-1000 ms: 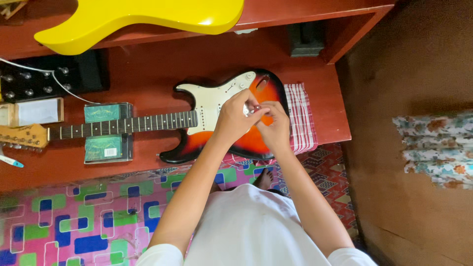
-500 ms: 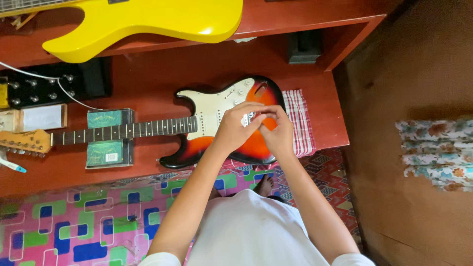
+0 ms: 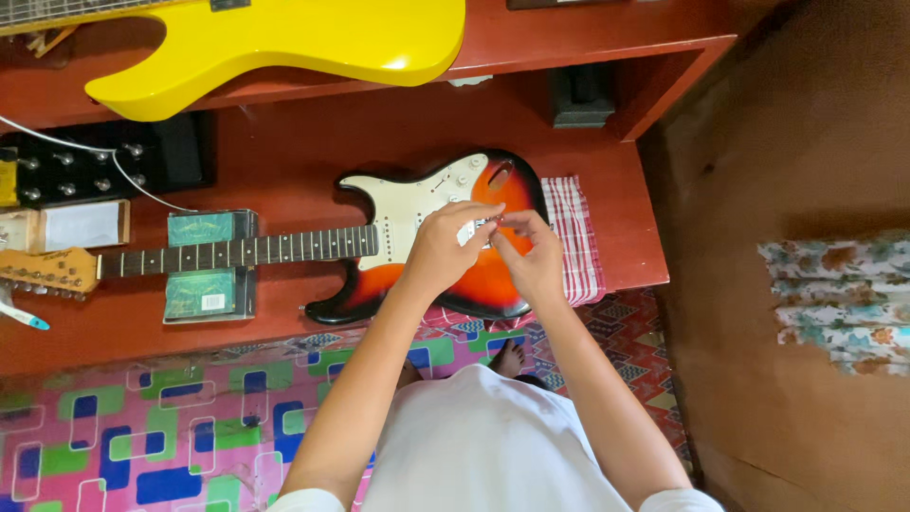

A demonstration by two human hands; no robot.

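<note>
A sunburst electric guitar with a cream pickguard lies flat on the red workbench, neck pointing left. Both hands hover over its bridge end. My left hand and my right hand meet fingertip to fingertip and pinch a small silvery part between them, just above the guitar body. What exactly the part is stays too small to tell. The guitar neck rests on a green box.
A yellow guitar body lies on the upper shelf. A black pedal unit with a white cable sits at the left. A striped cloth lies under the guitar's right end. A colourful mat covers the floor below.
The view has shifted slightly. Both hands stay over the guitar's bridge end, fingers working the small part; the left hand's fingers have stretched further towards the right hand.
</note>
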